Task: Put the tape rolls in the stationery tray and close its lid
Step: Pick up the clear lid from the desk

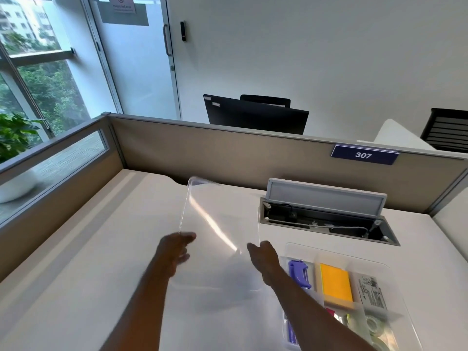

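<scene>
Both my hands hold a clear plastic lid (220, 214) tilted up above the white desk, left of the tray. My left hand (177, 249) grips its near left corner, my right hand (263, 257) its near right corner. The clear stationery tray (402, 295) stands open at the lower right, partly behind my right forearm. In its near right compartment lie clear tape rolls (374, 328). Other compartments hold a purple tool (300, 272), a yellow sticky-note pad (335, 285) and a printed packet (371, 291).
An open cable box (329, 221) with a raised grey flap is set in the desk behind the tray. Beige partition walls (228, 153) close the desk at the back and left; a blue "307" sign (364, 155) hangs on the back one.
</scene>
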`<state>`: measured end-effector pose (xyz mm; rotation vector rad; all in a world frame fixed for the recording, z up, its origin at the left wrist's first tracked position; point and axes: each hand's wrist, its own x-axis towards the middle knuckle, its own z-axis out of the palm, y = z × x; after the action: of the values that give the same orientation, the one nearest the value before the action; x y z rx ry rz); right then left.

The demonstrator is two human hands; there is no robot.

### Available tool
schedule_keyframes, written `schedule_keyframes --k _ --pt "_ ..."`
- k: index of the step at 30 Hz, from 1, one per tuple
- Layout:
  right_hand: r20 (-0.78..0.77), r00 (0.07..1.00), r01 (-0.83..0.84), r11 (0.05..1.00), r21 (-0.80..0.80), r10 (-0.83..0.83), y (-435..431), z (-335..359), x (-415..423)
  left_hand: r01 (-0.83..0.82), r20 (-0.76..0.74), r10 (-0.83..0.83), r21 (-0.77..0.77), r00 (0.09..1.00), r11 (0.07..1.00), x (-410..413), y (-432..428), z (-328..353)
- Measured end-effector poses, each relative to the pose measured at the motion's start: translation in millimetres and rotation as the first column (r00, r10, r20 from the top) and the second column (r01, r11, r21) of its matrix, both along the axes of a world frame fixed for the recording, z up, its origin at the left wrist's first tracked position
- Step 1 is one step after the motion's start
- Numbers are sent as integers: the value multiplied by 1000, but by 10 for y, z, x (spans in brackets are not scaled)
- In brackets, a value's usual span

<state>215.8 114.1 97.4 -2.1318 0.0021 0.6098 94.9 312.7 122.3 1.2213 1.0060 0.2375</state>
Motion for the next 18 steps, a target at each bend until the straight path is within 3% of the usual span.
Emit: schedule_keyframes --k 4,6,8,11,15,18 --pt "277 959 68 997 -38 -55 -128 182 80 174 44 -197 313 979 934 139 -37 689" --pt "308 939 143 988 54 -153 -309 252 147 226 27 -271 478 962 849 205 -203 922" --pt "171 942 232 929 289 -289 -547 344 243 220 13 -288 613 957 758 282 -426 1069" --pt "-223 908 412 665 623 -354 -970 462 448 181 -22 -267 787 963 589 389 -777 1119" --pt "-438 874 485 445 753 -213 -1610 496 676 77 -7 -250 959 968 272 462 -1207 1010" --pt "-462 880 467 397 791 -114 -1984 536 704 94 -95 -380 995 920 -21 479 -1468 907"
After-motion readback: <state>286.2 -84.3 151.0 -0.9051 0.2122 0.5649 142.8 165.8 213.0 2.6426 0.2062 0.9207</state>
